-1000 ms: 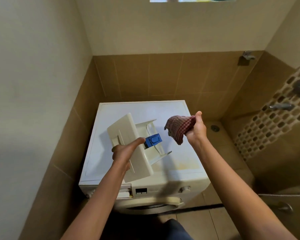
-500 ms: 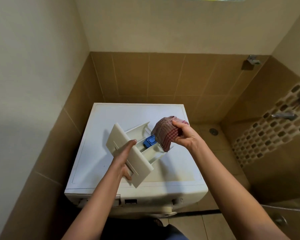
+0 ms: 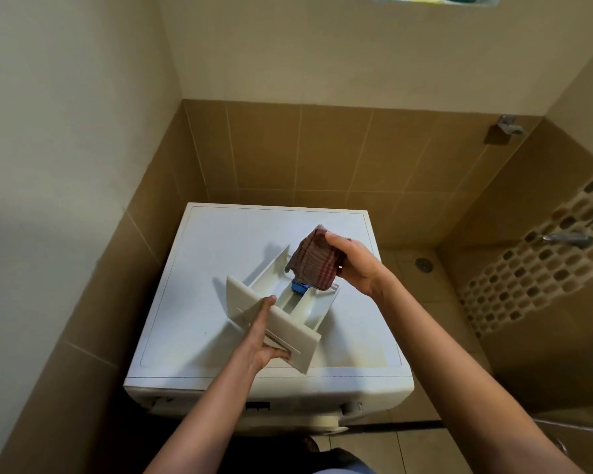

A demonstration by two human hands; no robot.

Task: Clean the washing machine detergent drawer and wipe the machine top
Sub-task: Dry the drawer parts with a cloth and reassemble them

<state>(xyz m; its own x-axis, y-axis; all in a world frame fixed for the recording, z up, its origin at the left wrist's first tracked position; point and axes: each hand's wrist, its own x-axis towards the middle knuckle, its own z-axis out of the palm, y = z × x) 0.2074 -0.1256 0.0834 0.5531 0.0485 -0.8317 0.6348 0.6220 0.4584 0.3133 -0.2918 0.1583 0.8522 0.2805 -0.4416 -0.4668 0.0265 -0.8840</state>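
A detergent drawer point(image 3: 290, 331) is held at an angle over the white washing machine top point(image 3: 220, 241); I cannot tell whether it touches. The left hand point(image 3: 261, 340) grips the drawer's front panel, fingers curled round its edge. The right hand point(image 3: 356, 265) clutches a bunched checked cloth point(image 3: 314, 263) just above the rear compartments, near a blue insert point(image 3: 299, 288). The step likely goes best with the panel braced firmly and the cloth pushed into each corner.
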